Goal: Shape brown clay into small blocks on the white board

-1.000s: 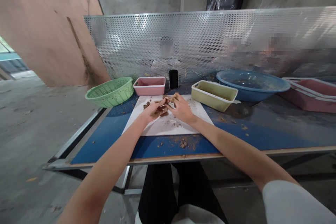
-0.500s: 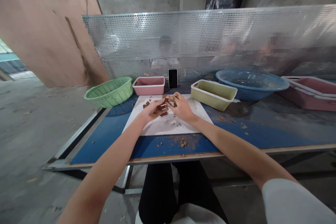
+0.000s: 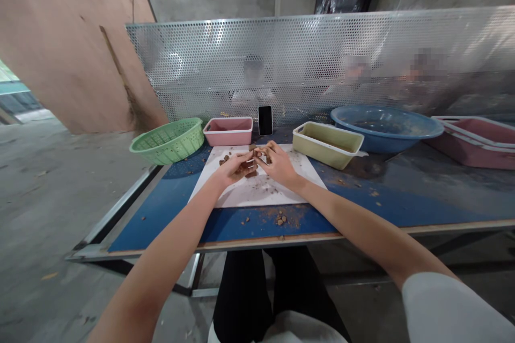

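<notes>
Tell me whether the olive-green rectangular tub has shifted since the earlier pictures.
No. The olive-green rectangular tub keeps its place against the perforated metal panel; the whole view drifts slightly, carrying both alike.

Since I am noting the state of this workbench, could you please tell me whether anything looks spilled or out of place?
Yes: small, rough brown crumbs lie on the flat blue tabletop near its front edge. They look like spillage because they are off the rectangular white sheet, where similar brown lumps lie.
</notes>
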Demonstrator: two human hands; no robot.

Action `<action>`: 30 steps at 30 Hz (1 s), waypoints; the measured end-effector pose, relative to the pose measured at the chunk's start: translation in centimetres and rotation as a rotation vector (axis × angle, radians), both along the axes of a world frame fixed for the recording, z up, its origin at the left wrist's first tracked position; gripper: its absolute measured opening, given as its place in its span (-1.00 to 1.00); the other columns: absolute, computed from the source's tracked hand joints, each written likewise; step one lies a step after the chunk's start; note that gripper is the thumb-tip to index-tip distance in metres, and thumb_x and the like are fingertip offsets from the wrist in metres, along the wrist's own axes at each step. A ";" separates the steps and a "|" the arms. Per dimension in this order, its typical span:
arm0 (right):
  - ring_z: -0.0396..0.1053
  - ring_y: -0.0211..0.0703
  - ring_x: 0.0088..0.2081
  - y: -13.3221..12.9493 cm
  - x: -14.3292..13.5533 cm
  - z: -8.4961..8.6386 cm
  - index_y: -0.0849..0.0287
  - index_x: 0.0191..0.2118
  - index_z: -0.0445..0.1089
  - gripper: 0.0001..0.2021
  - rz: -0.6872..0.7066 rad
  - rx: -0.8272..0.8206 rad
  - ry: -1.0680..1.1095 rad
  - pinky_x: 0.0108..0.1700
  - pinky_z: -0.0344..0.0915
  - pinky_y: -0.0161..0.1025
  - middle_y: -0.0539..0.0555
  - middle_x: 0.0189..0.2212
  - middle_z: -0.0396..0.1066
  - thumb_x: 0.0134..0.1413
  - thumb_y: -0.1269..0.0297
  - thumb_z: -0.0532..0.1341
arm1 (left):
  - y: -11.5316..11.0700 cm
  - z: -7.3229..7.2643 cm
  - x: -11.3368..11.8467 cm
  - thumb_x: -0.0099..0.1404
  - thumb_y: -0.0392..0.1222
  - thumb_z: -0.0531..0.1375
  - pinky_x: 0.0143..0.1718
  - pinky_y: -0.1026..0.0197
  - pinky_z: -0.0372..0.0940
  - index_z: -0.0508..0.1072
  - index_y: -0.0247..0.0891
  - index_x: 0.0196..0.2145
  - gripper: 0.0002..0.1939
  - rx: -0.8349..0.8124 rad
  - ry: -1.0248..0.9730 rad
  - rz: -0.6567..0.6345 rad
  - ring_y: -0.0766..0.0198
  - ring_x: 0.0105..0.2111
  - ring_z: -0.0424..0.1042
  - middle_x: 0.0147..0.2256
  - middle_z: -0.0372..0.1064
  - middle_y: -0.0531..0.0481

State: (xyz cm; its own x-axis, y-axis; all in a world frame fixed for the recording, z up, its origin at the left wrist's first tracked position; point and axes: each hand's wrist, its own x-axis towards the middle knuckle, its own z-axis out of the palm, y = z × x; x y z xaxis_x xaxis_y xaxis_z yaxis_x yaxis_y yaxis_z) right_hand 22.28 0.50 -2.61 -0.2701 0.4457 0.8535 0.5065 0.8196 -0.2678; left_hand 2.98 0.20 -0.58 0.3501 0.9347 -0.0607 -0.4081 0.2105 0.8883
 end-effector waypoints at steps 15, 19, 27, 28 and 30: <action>0.41 -0.01 -0.15 -0.2 0.1 0.3 0.09 -0.08 0.43 -0.86 0.009 -0.036 -0.001 -0.08 0.45 -0.08 0.12 -0.22 0.34 0.41 0.16 0.24 | 0.0 0.2 0.2 0.30 -0.20 0.43 -0.09 0.20 0.46 0.65 -0.30 -0.19 -0.84 -0.021 0.010 -0.034 0.26 -0.26 0.55 -0.26 0.59 -0.10; 0.41 -0.01 -0.16 -0.2 0.1 0.3 0.08 -0.09 0.42 -0.85 0.018 -0.034 0.002 -0.06 0.45 -0.07 0.11 -0.22 0.34 0.41 0.14 0.24 | 0.0 0.2 0.3 0.30 -0.19 0.43 -0.11 0.18 0.47 0.64 -0.29 -0.20 -0.85 -0.035 0.046 0.003 0.25 -0.26 0.55 -0.25 0.60 -0.10; 0.41 -0.01 -0.15 -0.1 0.0 0.2 0.08 0.00 0.46 -0.81 0.032 -0.017 0.009 -0.05 0.45 -0.07 0.09 -0.26 0.35 0.42 0.14 0.22 | -0.2 0.1 0.3 0.25 -0.19 0.48 -0.14 0.16 0.51 0.63 -0.30 -0.24 -0.81 0.009 0.025 0.014 0.25 -0.30 0.56 -0.29 0.58 -0.07; 0.41 -0.01 -0.15 -0.2 0.0 0.2 0.08 -0.01 0.46 -0.81 0.028 -0.023 0.011 -0.04 0.45 -0.06 0.09 -0.27 0.35 0.42 0.14 0.23 | -0.1 0.0 0.2 0.24 -0.19 0.49 -0.15 0.16 0.51 0.63 -0.30 -0.25 -0.82 0.013 0.025 0.021 0.26 -0.31 0.56 -0.30 0.58 -0.06; 0.40 0.00 -0.14 -0.3 -0.1 0.3 0.07 -0.02 0.45 -0.83 0.023 -0.038 0.015 -0.03 0.45 -0.04 0.09 -0.27 0.35 0.40 0.14 0.24 | 0.1 -0.2 0.1 0.23 -0.19 0.50 -0.17 0.18 0.51 0.63 -0.30 -0.26 -0.81 0.010 0.035 0.034 0.26 -0.32 0.56 -0.31 0.57 -0.07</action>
